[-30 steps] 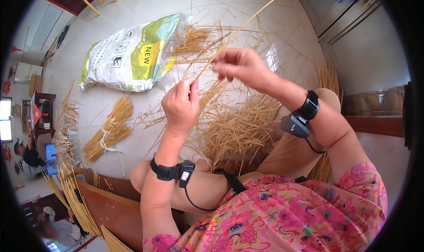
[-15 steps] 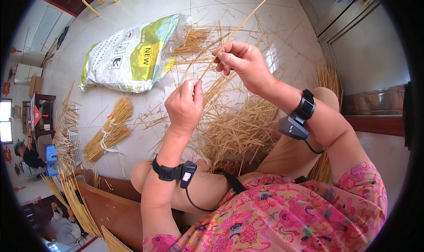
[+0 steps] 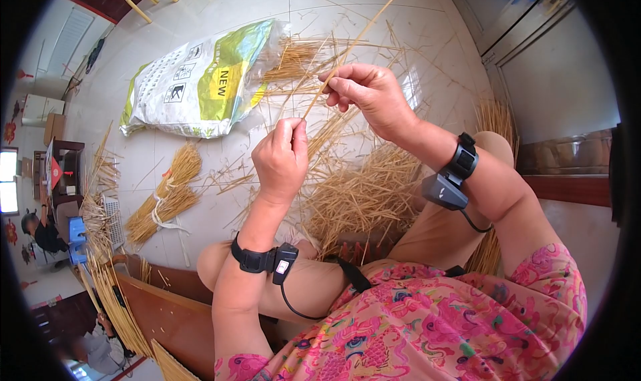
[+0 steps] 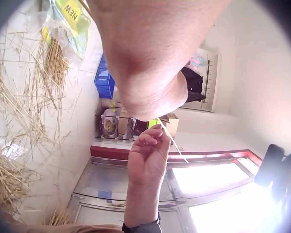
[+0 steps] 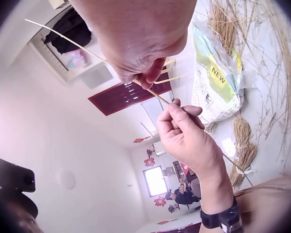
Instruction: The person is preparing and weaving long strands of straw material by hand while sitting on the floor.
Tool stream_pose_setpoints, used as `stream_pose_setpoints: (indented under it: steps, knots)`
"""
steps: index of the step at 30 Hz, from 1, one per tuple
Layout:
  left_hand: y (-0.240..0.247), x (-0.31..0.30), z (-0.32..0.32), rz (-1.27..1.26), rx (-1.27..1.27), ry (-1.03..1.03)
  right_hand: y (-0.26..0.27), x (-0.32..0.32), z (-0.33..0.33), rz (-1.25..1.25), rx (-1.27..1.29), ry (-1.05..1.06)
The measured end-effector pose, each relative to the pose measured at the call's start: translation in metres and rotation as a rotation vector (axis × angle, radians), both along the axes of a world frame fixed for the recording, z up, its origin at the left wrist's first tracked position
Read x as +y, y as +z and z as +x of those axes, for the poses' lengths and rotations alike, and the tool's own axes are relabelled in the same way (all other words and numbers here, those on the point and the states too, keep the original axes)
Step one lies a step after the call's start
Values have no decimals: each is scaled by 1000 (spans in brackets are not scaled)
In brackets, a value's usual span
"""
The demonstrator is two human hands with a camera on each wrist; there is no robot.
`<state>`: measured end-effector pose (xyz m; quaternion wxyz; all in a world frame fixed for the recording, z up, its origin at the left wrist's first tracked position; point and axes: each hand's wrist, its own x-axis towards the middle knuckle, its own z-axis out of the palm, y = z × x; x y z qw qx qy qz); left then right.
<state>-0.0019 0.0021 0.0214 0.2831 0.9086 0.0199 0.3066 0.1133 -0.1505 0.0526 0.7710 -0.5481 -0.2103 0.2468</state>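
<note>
A long, thin straw stalk [image 3: 374, 22] slants up and away between the two hands. Its lower part is pinched between thumb and forefinger of my left hand [image 3: 279, 161], the other fingers curled in. My right hand [image 3: 374, 99] pinches the same stalk a little higher, thumb against forefinger, its remaining fingers loosely bent. In the right wrist view the stalk [image 5: 62, 37] runs past the right fingers to the left hand [image 5: 189, 141], and a thin length also shows below that hand. The left wrist view shows the stalk's far part [image 4: 174, 142] rising beyond the right hand [image 4: 148, 162].
Loose straw [image 3: 364, 194] is heaped on the floor before the knees. A green and white bag [image 3: 180, 81] with straw at its mouth lies beyond. Tied straw bundles [image 3: 163, 194] lie to the left, near a brown wooden board [image 3: 173, 321]. Other people sit far left.
The right hand's fingers, blurred earlier, have settled in a pinch on the stalk, slightly higher in view. My left hand has shifted slightly right, and the stalk's far end has swung left.
</note>
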Motion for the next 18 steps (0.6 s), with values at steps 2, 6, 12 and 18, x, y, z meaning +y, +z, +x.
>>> stream_pose_setpoints:
  steps: [2, 6, 12, 18]
  knots:
    - [0, -1, 0, -18, -2, -5, 0, 0, -1, -4, -17, -4]
    - [-2, -1, -1, -20, 11, -25, -6, 1, -1, 79, 155, 56]
    - [-2, -2, -1, 1, -30, -71, -12, 5, -9, 167, 589, 239]
    - [4, -4, 0, 10, -90, -87, -19, 1, -13, -709, -106, 695]
